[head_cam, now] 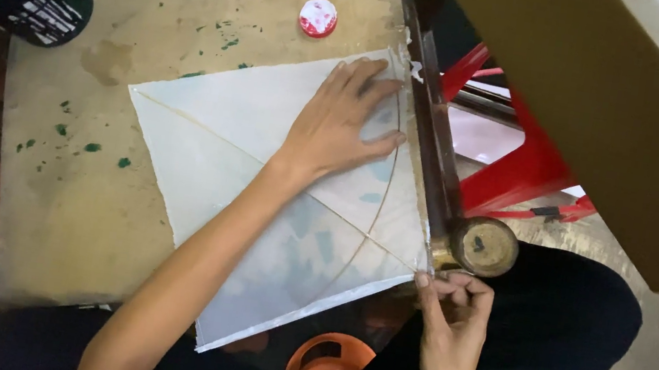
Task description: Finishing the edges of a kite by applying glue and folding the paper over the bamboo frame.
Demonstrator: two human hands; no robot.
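The left hand (344, 123) lies flat, fingers spread wide, on the white paper kite (260, 192), up at about one o'clock on it. The right hand (452, 318) pinches the kite's corner (the one at four o'clock) with fingers close together. This corner sits just beside the table's round post (482, 246). The kite's thin stick (287, 182) runs from ten o'clock down to that pinched corner, so the right hand is nearer it.
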